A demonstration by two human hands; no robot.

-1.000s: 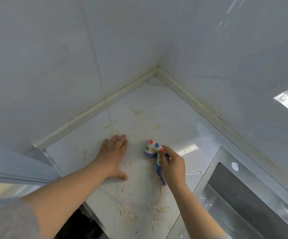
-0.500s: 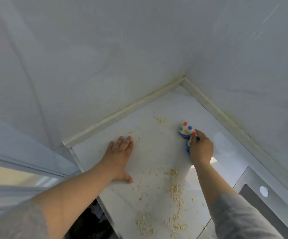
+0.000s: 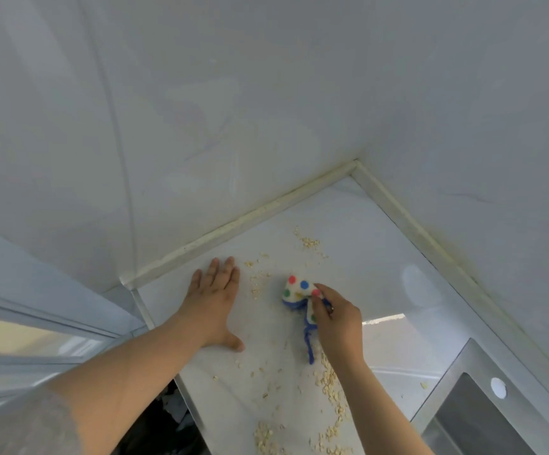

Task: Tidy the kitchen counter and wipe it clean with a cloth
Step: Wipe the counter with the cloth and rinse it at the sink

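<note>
Nearest the camera, a grey sleeve (image 3: 20,421) covers the upper left arm, and both bare forearms reach out over the white bench (image 3: 381,231). A trail of pale flakes (image 3: 329,385) lies on the bench on the near side of the cloth (image 3: 296,290), running from just under the right wrist to the bench's front edge. Nearer than the cloth and off to its right sits the steel sink (image 3: 457,382), with a small white round cap (image 3: 498,388) on its rim. The left hand (image 3: 215,297) lies flat on the bench just to the left of the cloth, palm down, fingers straight and close together, thumb spread toward the camera. The right hand (image 3: 338,318) pinches the cloth at its near right side, fingers curled over the bunched fabric. The cloth is white with red, blue, green and yellow dots and has a blue underside; it rests on the bench, and a blue strip of it trails toward the camera. More flakes (image 3: 309,241) are scattered beyond the cloth and between it and the left hand. Farther behind the cloth, a yellowed sealing strip (image 3: 243,221) runs along the foot of the pale walls (image 3: 233,110), which meet in a corner.
</note>
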